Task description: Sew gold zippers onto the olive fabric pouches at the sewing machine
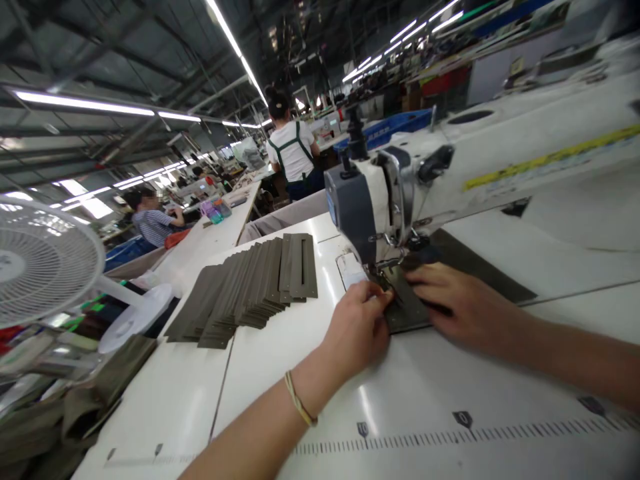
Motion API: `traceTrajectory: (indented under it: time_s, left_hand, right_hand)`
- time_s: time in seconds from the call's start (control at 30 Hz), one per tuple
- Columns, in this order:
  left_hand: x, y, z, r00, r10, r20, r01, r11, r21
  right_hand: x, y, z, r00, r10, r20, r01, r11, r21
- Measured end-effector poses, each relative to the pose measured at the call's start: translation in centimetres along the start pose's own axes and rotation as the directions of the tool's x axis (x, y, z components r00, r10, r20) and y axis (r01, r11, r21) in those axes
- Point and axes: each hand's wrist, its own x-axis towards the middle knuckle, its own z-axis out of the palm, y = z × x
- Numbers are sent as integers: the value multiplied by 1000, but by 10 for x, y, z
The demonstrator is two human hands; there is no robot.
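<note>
pinching the olive fabric panel (411, 316), that left hand (359, 328) should steer gently; the right hand (463, 303) rests unclenched on it. both best clear the sewing machine head (354, 208) just beyond.

Head-worn view, tilted, facing forward and down — close to the sewing machine (353, 213), ceiling lights (85, 105) beyond

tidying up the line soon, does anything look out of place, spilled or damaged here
Nothing stands out as spilled or damaged. At most, the row of dark flat pieces left of the sewing machine is fanned with uneven edges. The piece under the left hand and right hand is partly hidden, so its condition is unclear.
</note>
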Motion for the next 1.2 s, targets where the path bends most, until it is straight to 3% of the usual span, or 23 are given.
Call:
traceTrajectory:
  time_s: [0.03,0.13,0.33,0.5,0.7,1.0,1.2]
  left_hand:
    - [-4,0,0,999,-11,-32,10,999,-36]
    - [-12,1,1,994,17,-111,-20,999,-31]
    - [-11,7,2,989,148,2,-145,965,217]
    - [-7,5,1,980,189,67,-200,933,298]
    - [-1,-1,2,975,220,44,-222,923,316]
    - [12,-16,5,986,150,66,-163,943,291]
    - [13,-16,4,991,129,-21,-121,966,227]
  right_hand:
    - [-7,-5,-3,994,-108,-26,108,994,14]
    - [-22,-9,-3,973,-225,-42,226,974,23]
    - [-22,-4,3,976,-214,-27,216,975,55]
    - [-19,-5,4,974,-222,-40,224,974,34]
    - [-9,-2,4,973,-218,-78,219,976,4]
    - [5,7,11,981,-184,-55,187,980,64]
    - [9,9,12,984,-164,-66,169,984,64]
